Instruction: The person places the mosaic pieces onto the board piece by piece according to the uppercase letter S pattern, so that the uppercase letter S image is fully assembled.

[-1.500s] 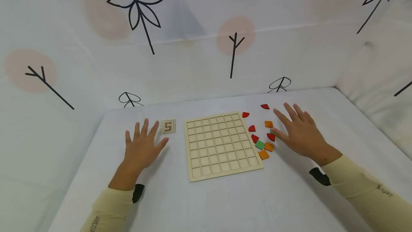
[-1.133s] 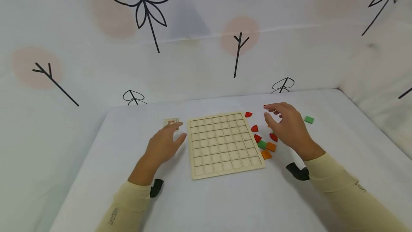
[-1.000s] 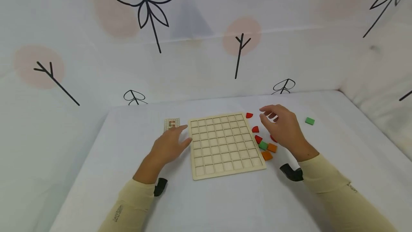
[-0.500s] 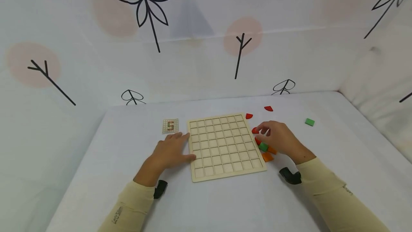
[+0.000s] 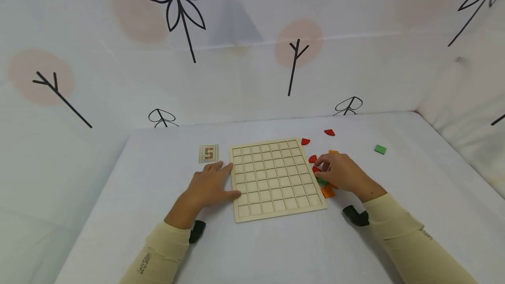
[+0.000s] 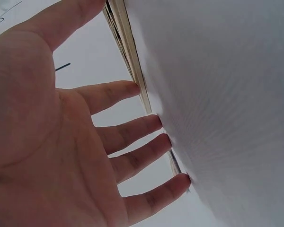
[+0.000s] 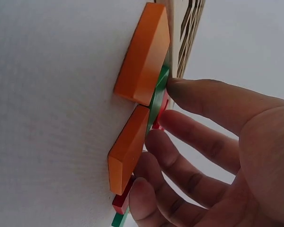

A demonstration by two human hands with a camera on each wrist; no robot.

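Note:
My left hand (image 5: 207, 188) rests against the left edge of a square wooden grid board (image 5: 272, 183), fingers spread, thumb on its rim. In the left wrist view the straight fingertips (image 6: 182, 182) lie along the board's side. At the right edge, my right hand (image 5: 344, 172) pinches a red quarter-circle tile (image 5: 316, 169) between thumb and index finger. The other fingers curl over the pile, partly covering a green tile (image 5: 322, 182) beneath. Two orange tiles (image 7: 144, 54) stand out close to the fingers in the right wrist view.
A small pattern card (image 5: 208, 153) with an S lies left of the board. More red tiles (image 5: 305, 141) sit by the board's top right corner and behind it. A lone green tile (image 5: 380, 149) lies farther right. Patterned white cloth (image 5: 244, 78) rises behind the table.
Both hands came inward from hovering spread. My left hand went to the board's left edge; the right passed over the tiles, came down and closed on a red tile.

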